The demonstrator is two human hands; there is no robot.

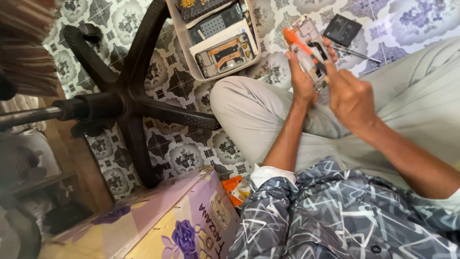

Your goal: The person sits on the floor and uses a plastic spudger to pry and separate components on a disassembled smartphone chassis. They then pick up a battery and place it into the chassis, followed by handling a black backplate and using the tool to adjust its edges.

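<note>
The biggest thing here is the floor (pixel 407 19), covered in tiles with grey flower shapes. The person sits on it with their legs folded, in light trousers (pixel 258 120) and a shirt with white lines on it.

To the left of the phone the person holds, a black chair base (pixel 129 96) spreads its legs over the tiles. Nearer to the person than the phone, low down, is a purple and yellow box (pixel 182 225) with a flower printed on it. It likely just sits there out of the way.

Just left of the phone is a pale tray (pixel 187 52) on the floor. It holds other opened phones and flat parts, kept together, I think, so they are close and do not get lost. Just right of the phone a small dark flat square (pixel 341 29) lies on the tiles, with a thin metal stick (pixel 357 52) beside it.

The phone (pixel 306 45) itself is opened up, so its insides show. It is up in the air above the person's knee, not on the floor. Its long side runs away from the person and leans a bit to the left, with the far end toward the tray. The open side faces up at the person, probably so they can see inside.

The left hand (pixel 302 81) is closed around the lower end of the phone and holds it steady. The right hand (pixel 350 93) pinches a small tool with an orange handle (pixel 294 38). The tool lies slanted across the phone. I cannot tell just where its tip touches. The two hands are close together, meeting at the phone.
</note>
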